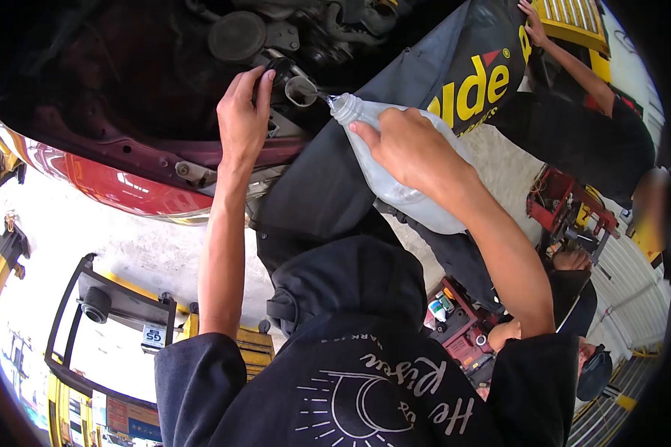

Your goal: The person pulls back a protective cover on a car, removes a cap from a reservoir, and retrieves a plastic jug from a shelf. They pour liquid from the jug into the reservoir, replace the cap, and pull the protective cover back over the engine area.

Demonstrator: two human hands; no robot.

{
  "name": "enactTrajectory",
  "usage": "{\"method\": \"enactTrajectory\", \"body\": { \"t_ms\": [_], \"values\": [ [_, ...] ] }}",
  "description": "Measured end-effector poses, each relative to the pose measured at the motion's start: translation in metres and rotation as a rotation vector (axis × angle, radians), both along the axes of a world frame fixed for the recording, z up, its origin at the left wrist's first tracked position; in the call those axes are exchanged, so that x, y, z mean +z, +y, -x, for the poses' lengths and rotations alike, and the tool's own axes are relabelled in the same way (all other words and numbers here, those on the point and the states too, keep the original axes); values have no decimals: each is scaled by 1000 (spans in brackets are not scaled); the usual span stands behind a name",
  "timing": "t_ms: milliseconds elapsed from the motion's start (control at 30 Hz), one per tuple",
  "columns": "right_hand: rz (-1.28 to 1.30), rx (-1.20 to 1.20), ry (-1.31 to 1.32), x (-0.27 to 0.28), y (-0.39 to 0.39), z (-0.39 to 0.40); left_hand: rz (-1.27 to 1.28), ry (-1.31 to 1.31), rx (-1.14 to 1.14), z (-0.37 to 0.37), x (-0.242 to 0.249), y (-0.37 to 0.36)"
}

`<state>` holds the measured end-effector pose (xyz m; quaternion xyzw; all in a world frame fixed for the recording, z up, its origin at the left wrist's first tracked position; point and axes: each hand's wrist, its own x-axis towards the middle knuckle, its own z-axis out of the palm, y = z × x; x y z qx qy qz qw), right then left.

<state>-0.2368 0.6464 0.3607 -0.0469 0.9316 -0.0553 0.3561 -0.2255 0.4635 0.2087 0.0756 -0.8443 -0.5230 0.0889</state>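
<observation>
My right hand (410, 145) is closed round a translucent white plastic jug (395, 190), tipped so its mouth points left toward the engine bay. A clear stream of liquid (325, 97) runs from its mouth into a round, cup-shaped funnel (300, 91). With fingers and thumb pinched, my left hand (244, 112) grips a black fitting (279, 70) right beside the funnel. Its fingertips are partly hidden behind this fitting. Below the left wrist lies the red front edge of the car (119, 182). A black fender cover (425, 74) with yellow lettering drapes over the car beside the jug.
At upper right another person's hand (531, 22) rests on the cover's edge. More people crouch at right, near a red tool cart (462, 335) and a red stand (563, 205). A black-framed trolley (112, 320) and yellow lift parts (0, 276) stand at left.
</observation>
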Motion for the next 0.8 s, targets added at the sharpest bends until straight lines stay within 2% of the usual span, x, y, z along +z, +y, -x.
{"method": "enactTrajectory", "body": {
  "t_ms": [233,400,533,800],
  "values": [
    [11,34,30,-2,2,-1,1,-9,12,0,-2,0],
    [-22,-3,-67,4,-4,4,-14,-14,15,0,1,1],
    [-30,7,-15,4,-5,0,-25,-4,18,0,-1,1],
    [-68,-14,-107,4,-6,3,-30,-12,17,0,0,1]
  ]
}}
